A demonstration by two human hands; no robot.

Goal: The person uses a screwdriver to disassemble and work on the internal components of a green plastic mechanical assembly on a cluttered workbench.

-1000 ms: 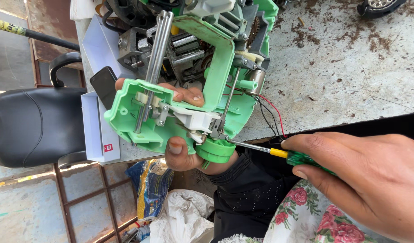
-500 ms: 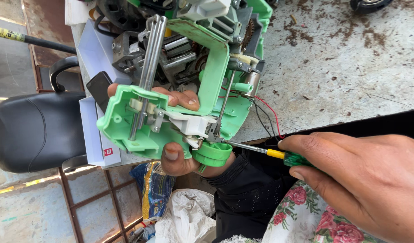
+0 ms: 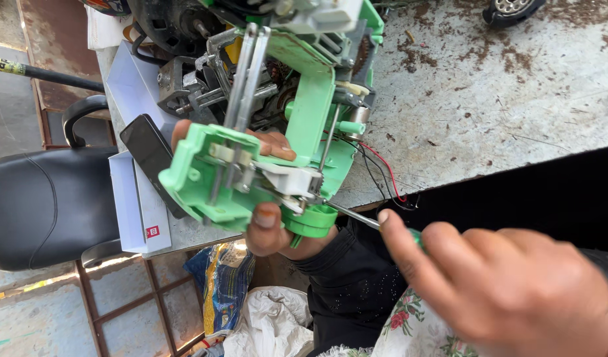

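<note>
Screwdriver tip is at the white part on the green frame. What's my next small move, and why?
Probably seat the screwdriver tip squarely before turning: its shaft meets the white part at a slant, and the contact point is hard to see. The left hand already steadies the green frame; the right hand holds the handle.

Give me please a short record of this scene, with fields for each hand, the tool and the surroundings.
left hand: grips the green plastic machine frame from below
right hand: holds the green-handled metal screwdriver
tool tip: at the white part on the frame
surface: stained grey table
nearby: black phone, black padded seat
</note>
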